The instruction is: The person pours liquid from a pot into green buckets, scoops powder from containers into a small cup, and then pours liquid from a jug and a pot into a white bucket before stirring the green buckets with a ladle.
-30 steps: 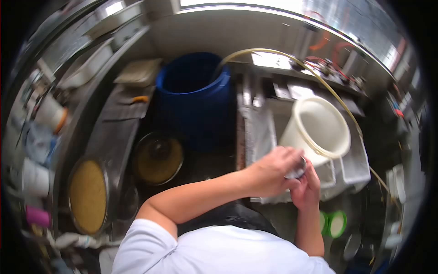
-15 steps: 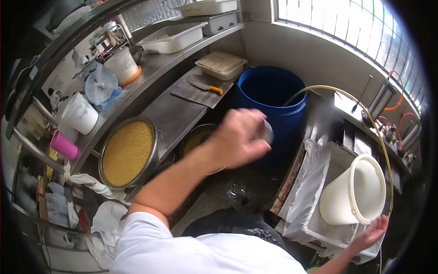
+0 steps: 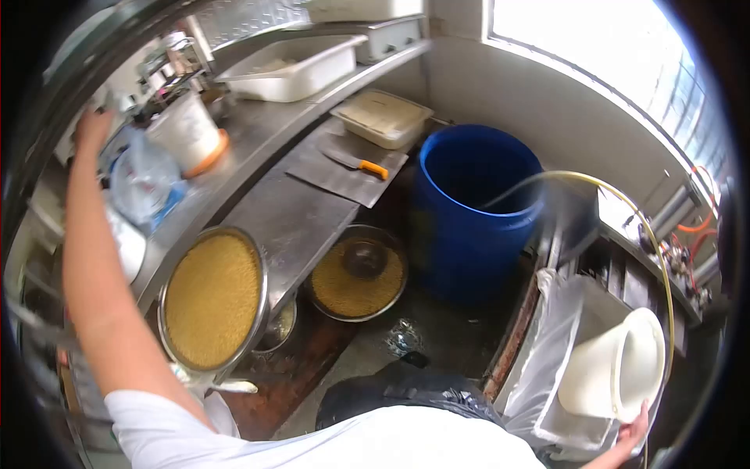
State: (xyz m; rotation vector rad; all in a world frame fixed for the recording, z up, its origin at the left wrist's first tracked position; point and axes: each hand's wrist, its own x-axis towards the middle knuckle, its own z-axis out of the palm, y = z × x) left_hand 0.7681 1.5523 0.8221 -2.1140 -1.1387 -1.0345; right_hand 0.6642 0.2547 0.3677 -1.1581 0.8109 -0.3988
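My left hand (image 3: 94, 125) is stretched far out to the upper left, over the steel shelf, close to a bagged clear container (image 3: 145, 178) and a white tub with an orange base (image 3: 187, 134). Motion blur smears its fingers, so I cannot tell what it holds. At the lower right, my right hand (image 3: 634, 428) grips the lower rim of a tilted white bucket (image 3: 598, 375). The bucket leans over a crate lined with white cloth (image 3: 543, 367). A wide metal bowl of yellow grain (image 3: 211, 301) stands below my left arm.
A second basin of yellow grain (image 3: 355, 293) with a small round bowl (image 3: 365, 258) in it sits lower down. An orange-handled knife (image 3: 363, 166) lies on a metal sheet beside a lidded tub (image 3: 383, 117). A hose (image 3: 594, 178) runs into the blue barrel (image 3: 476, 234).
My left hand has swung from in front of the blue barrel, where a blurred round grey thing was at its fingers, to the upper-left shelf. My right hand has closed on the bucket's rim.
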